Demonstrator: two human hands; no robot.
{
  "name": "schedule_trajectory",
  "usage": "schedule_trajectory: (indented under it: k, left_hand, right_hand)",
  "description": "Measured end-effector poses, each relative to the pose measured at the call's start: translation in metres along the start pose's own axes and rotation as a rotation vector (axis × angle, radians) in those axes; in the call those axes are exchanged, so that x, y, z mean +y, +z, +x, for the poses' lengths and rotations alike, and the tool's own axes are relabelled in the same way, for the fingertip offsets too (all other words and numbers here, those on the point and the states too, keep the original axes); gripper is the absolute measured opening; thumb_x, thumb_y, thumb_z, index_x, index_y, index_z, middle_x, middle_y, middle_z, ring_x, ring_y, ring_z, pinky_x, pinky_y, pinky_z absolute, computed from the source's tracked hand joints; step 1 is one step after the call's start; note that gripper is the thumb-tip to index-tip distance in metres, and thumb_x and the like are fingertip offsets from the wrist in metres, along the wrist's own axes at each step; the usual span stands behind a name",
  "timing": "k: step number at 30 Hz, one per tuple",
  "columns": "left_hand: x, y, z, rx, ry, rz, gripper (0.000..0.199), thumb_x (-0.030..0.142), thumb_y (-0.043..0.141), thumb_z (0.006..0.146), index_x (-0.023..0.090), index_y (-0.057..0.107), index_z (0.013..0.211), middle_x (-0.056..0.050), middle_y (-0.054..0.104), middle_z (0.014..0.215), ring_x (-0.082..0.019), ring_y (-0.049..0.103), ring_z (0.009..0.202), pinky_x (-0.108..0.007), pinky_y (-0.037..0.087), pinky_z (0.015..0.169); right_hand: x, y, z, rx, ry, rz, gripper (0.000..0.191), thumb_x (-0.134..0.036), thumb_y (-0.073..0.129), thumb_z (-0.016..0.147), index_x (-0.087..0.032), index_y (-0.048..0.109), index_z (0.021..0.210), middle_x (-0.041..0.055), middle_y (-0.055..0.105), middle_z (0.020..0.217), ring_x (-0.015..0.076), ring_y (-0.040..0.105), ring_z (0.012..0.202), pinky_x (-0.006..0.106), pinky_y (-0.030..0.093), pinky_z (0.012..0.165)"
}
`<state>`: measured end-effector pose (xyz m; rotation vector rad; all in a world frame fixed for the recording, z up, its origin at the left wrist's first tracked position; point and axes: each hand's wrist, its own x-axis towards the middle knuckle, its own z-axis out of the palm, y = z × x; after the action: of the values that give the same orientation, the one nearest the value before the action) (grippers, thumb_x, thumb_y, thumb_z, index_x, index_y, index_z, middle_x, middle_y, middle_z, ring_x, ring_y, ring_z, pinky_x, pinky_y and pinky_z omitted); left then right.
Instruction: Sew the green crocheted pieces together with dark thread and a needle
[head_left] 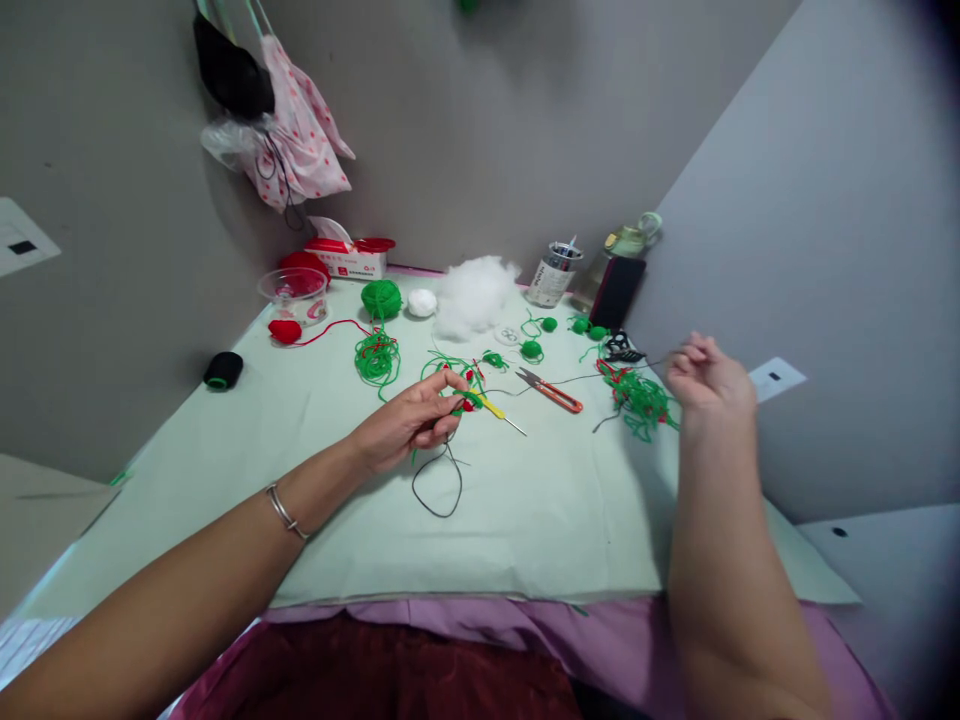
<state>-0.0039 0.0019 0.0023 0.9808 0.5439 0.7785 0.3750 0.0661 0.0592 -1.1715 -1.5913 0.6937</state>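
Observation:
My left hand [424,418] pinches a small green crocheted piece [470,399] with red spots over the middle of the table. Dark thread [459,500] hangs in a loop below those fingers. Off to the right, my right hand [705,372] is raised with its fingers closed on the far end of the thread, which stretches between both hands. Whether a needle is in those fingers is too small to tell. Just beyond the left fingertips lies a yellow-handled crochet hook [490,405]. Orange thread snips [553,390] rest with their blades apart between the hands.
Tangled green yarn [643,402] lies by the right hand. Behind are a green yarn ball [382,299], white stuffing [472,295], small green balls [532,350], a can [553,275], a phone [618,293] and a plastic tub [298,298]. A black spool [223,371] stands left.

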Motion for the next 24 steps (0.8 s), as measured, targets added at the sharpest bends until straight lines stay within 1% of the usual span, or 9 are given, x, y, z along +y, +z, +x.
schedule_trajectory:
  k: [4, 5, 7, 10, 12, 15, 20, 22, 24]
  left_hand:
    - [-0.003, -0.001, 0.001, 0.021, 0.009, 0.038, 0.020, 0.035, 0.065, 0.091, 0.022, 0.053, 0.100, 0.008, 0.044, 0.054, -0.004, 0.022, 0.040, -0.018, 0.011, 0.043]
    - [-0.003, -0.001, 0.001, 0.032, 0.011, 0.050, 0.020, 0.035, 0.065, 0.091, 0.022, 0.053, 0.100, 0.008, 0.044, 0.053, -0.003, 0.021, 0.040, -0.018, 0.011, 0.043]
    - [-0.002, 0.000, 0.001, 0.051, 0.014, 0.078, 0.020, 0.036, 0.065, 0.091, 0.022, 0.052, 0.099, 0.009, 0.044, 0.052, -0.003, 0.021, 0.039, -0.017, 0.012, 0.043]
    - [-0.001, 0.001, 0.002, 0.060, 0.029, 0.103, 0.021, 0.037, 0.066, 0.090, 0.021, 0.053, 0.097, 0.008, 0.046, 0.052, -0.003, 0.022, 0.038, -0.017, 0.013, 0.042]
    - [-0.001, 0.000, 0.001, 0.050, 0.027, 0.103, 0.021, 0.037, 0.066, 0.090, 0.021, 0.054, 0.097, 0.008, 0.047, 0.052, -0.003, 0.023, 0.038, -0.018, 0.013, 0.042]
    - [-0.003, -0.002, 0.001, 0.014, 0.004, 0.087, 0.021, 0.037, 0.066, 0.090, 0.021, 0.055, 0.099, 0.007, 0.046, 0.050, -0.004, 0.022, 0.039, -0.019, 0.012, 0.042]
    - [-0.002, -0.003, -0.001, -0.002, -0.002, 0.057, 0.022, 0.037, 0.068, 0.088, 0.021, 0.056, 0.099, 0.008, 0.044, 0.051, -0.004, 0.021, 0.040, -0.019, 0.011, 0.042]
    - [-0.001, -0.001, -0.001, -0.004, 0.000, 0.056, 0.022, 0.037, 0.068, 0.087, 0.022, 0.056, 0.097, 0.008, 0.043, 0.051, -0.004, 0.020, 0.040, -0.020, 0.011, 0.043]
    - [-0.001, -0.001, -0.001, -0.010, 0.002, 0.063, 0.022, 0.037, 0.068, 0.087, 0.021, 0.057, 0.097, 0.008, 0.042, 0.050, -0.004, 0.020, 0.040, -0.020, 0.011, 0.042]
  right_hand:
    - [-0.018, 0.078, -0.015, -0.023, 0.057, 0.169, 0.033, -0.056, 0.065, 0.083, -0.023, 0.058, 0.080, 0.0007, 0.052, 0.070, 0.0077, 0.029, 0.051, 0.026, 0.023, 0.047]
    - [-0.024, 0.101, -0.023, -0.088, 0.090, 0.195, 0.034, -0.055, 0.065, 0.084, -0.021, 0.062, 0.087, 0.0030, 0.059, 0.076, 0.0079, 0.035, 0.052, 0.025, 0.026, 0.047]
    - [-0.037, 0.138, -0.040, -0.392, 0.229, 0.300, 0.041, -0.057, 0.062, 0.086, -0.018, 0.066, 0.099, 0.0057, 0.065, 0.083, 0.0102, 0.051, 0.059, 0.024, 0.036, 0.050]
    - [-0.052, 0.162, -0.058, -0.740, 0.231, 0.263, 0.046, -0.059, 0.054, 0.092, -0.015, 0.069, 0.096, 0.0049, 0.066, 0.078, 0.0136, 0.060, 0.066, 0.026, 0.046, 0.061]
    - [-0.056, 0.158, -0.059, -0.801, 0.142, 0.128, 0.046, -0.056, 0.051, 0.095, -0.016, 0.071, 0.089, 0.0029, 0.064, 0.074, 0.0133, 0.057, 0.067, 0.026, 0.045, 0.065]
    - [-0.046, 0.137, -0.046, -0.592, 0.017, -0.147, 0.038, -0.048, 0.052, 0.095, -0.017, 0.070, 0.081, 0.0031, 0.067, 0.079, 0.0153, 0.057, 0.072, 0.027, 0.044, 0.071]
    - [-0.004, 0.074, -0.015, 0.129, 0.042, -0.694, 0.032, -0.036, 0.046, 0.091, -0.018, 0.071, 0.080, 0.0089, 0.068, 0.076, 0.0234, 0.060, 0.073, 0.034, 0.041, 0.072]
    - [0.010, 0.049, -0.007, 0.248, 0.100, -0.807, 0.036, -0.036, 0.043, 0.093, -0.017, 0.073, 0.085, 0.0121, 0.067, 0.073, 0.0263, 0.060, 0.072, 0.037, 0.041, 0.071]
    - [0.014, 0.039, -0.005, 0.201, 0.096, -0.841, 0.044, -0.038, 0.038, 0.095, -0.013, 0.074, 0.091, 0.0167, 0.068, 0.078, 0.0280, 0.060, 0.072, 0.040, 0.041, 0.070]
